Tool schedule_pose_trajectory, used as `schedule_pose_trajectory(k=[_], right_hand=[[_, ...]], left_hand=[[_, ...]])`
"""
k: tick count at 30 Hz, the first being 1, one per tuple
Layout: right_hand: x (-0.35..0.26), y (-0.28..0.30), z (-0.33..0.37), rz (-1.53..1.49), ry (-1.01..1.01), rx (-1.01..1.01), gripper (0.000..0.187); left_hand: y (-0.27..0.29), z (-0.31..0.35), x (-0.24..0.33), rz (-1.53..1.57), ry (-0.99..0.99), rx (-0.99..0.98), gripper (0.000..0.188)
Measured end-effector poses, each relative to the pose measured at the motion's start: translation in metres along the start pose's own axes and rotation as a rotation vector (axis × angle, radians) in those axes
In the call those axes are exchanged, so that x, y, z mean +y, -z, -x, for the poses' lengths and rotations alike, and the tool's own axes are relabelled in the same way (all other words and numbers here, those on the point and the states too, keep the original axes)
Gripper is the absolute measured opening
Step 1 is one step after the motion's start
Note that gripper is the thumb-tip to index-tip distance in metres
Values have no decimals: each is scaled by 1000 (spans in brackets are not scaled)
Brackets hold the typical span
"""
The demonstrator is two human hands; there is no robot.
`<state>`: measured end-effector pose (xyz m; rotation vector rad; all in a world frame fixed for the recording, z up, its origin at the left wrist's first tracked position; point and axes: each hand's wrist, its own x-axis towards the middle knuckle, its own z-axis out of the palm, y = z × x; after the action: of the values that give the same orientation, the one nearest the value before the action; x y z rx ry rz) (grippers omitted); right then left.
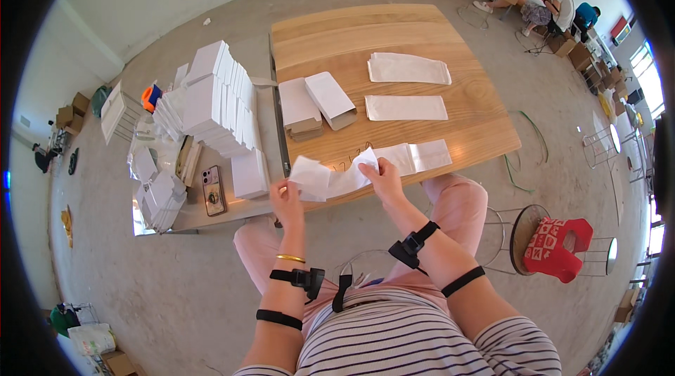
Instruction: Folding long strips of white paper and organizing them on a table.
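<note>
At the near edge of the wooden table (394, 31), my left hand (285, 201) pinches the lower left corner of a thin white sheet (310, 177). My right hand (386, 180) has thumb and fingers closed on a white sheet (364, 163) to its right. Whether the two sheets are one piece, I cannot tell. Right of my hand, a flat white strip (429, 156) lies along the edge. Farther back are two white flat packets (406, 108) (409, 68). To their left sit two stacks of white folded cards (299, 102) (330, 97).
On the adjoining left surface stand a tall pile of white boxes (214, 102), a phone (213, 191) and loose white pieces (164, 196). A stool (524, 232) with a red bag (559, 249) stands at right. Another person (557, 7) sits at a far table.
</note>
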<state>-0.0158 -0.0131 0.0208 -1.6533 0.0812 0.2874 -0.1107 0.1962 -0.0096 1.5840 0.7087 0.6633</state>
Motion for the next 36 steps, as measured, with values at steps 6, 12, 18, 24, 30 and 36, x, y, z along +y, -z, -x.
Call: schedule_pose_trajectory(k=[6, 12, 18, 24, 30, 36], right_hand=[[-1, 42, -4, 336, 146, 64, 35], [-11, 53, -2, 459, 279, 63, 38], [-9, 63, 1, 535, 272, 61, 34], [-3, 70, 0, 612, 240, 56, 29], [3, 70, -3, 711, 290, 80, 21], [-3, 62, -15, 662, 284, 82, 20]], left_hand=[[41, -12, -22, 195, 130, 211, 19], [41, -9, -19, 86, 15, 184, 35], [34, -5, -8, -64, 8, 143, 50], [40, -1, -29, -22, 354, 11, 51], [28, 5, -21, -357, 323, -134, 63], [16, 4, -18, -593, 67, -164, 80]])
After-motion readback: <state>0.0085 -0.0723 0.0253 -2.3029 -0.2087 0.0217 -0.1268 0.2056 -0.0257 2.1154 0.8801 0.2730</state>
